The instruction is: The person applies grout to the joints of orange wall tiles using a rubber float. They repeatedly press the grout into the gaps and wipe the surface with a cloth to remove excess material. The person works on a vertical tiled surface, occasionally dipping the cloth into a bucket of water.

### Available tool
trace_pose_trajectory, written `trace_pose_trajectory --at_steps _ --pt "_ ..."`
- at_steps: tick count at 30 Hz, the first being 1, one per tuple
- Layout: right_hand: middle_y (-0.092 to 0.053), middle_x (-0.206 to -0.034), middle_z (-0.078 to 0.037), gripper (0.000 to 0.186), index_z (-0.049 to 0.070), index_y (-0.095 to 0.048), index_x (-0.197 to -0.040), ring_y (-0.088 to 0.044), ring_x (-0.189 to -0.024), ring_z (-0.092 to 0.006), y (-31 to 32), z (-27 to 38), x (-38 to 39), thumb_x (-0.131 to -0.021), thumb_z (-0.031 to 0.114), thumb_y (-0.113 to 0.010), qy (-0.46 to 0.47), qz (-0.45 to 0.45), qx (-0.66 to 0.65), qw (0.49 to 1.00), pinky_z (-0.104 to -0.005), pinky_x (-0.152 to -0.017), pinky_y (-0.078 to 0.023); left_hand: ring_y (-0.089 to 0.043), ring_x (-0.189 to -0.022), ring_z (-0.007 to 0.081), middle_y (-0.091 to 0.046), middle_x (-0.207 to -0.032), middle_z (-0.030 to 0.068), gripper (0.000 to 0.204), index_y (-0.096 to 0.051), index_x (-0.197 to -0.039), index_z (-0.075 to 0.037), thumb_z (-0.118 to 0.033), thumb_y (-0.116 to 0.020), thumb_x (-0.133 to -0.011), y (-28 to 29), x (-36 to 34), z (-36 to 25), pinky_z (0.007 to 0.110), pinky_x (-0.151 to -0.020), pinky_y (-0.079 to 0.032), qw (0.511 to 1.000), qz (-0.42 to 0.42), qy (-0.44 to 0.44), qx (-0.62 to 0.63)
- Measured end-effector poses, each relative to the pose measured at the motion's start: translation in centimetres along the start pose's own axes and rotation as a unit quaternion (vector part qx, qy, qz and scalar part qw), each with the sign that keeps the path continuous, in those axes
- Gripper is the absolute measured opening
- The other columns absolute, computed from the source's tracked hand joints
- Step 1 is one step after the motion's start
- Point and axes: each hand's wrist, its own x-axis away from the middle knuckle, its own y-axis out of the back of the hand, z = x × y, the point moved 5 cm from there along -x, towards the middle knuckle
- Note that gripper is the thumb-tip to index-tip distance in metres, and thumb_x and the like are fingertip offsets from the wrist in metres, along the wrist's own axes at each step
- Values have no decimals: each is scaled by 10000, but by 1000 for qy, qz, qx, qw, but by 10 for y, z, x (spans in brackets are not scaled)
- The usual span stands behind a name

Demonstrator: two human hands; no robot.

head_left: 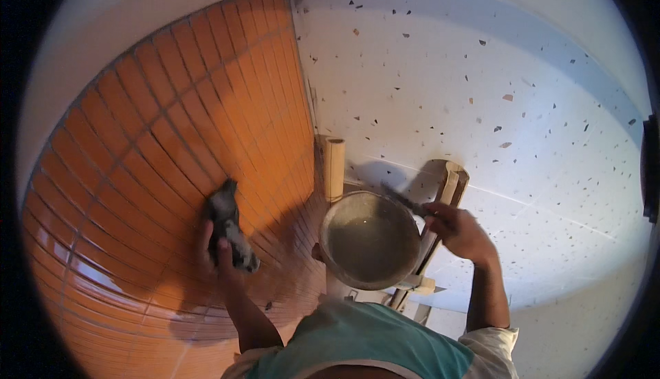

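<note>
On the left, my left hand (218, 258) is closed around a dark, grey-smeared bundle that looks like a rag (227, 221), at the orange tiled wall (227, 56). Grey lines run between the narrow tiles. A round bowl (330, 269) stands in the middle, with a dull grey-brown filling inside. Over its upper right rim, my right hand (464, 236) grips a thin dark tool with a flat blade (395, 197), perhaps a putty knife. The blade's tip points up and left, beyond the bowl's rim.
Behind the bowl rises a bamboo post (334, 169). A wooden piece (448, 186) slants past its right side, near my right hand. White panels (440, 76) with dark and brown flecks cover the right. A small dark scrap (269, 306) shows low on the left.
</note>
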Motion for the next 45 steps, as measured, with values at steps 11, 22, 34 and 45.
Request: trace_pose_trajectory --at_steps 11,22,34,45 --pt "-606 -750 -102 363 7 -596 -1090 -568 -704 -174 -30 51 -42 -950 338 -547 89 -152 -242 954 -319 -691 -463 -507 -1167 270 -522 -1288 174 464 -526 -1245 52 -223 -627 -886 58 1 -47 373 -976 -420 979 -99 -144 -104" --pt "-539 -721 -33 350 -18 -505 -1086 -497 -580 -81 -72 177 -192 -973 314 -506 249 -221 -381 863 -240 -509 -418 -523 -1142 285 -539 -1266 179 520 -525 -1242 67 -258 -648 -856 49 -2 -60 395 -971 -421 976 -74 -147 -140" --pt "-609 -770 -301 366 -47 -534 -1021 -615 -770 -478 -64 231 -207 -961 306 -457 245 -349 -354 833 -501 -674 -471 -517 -1140 267 -539 -1251 160 488 -524 -1256 30 -253 -646 -878 44 -2 -57 382 -958 -426 985 -49 -154 -63" --pt "-598 -738 -313 398 -56 -522 -1027 -594 -748 -515 -75 237 -206 -968 329 -445 252 -372 -354 820 -530 -648 -463 -538 -1095 247 -551 -1223 161 473 -518 -1267 36 -208 -648 -882 50 -1 -55 355 -924 -448 987 -30 -150 -54"
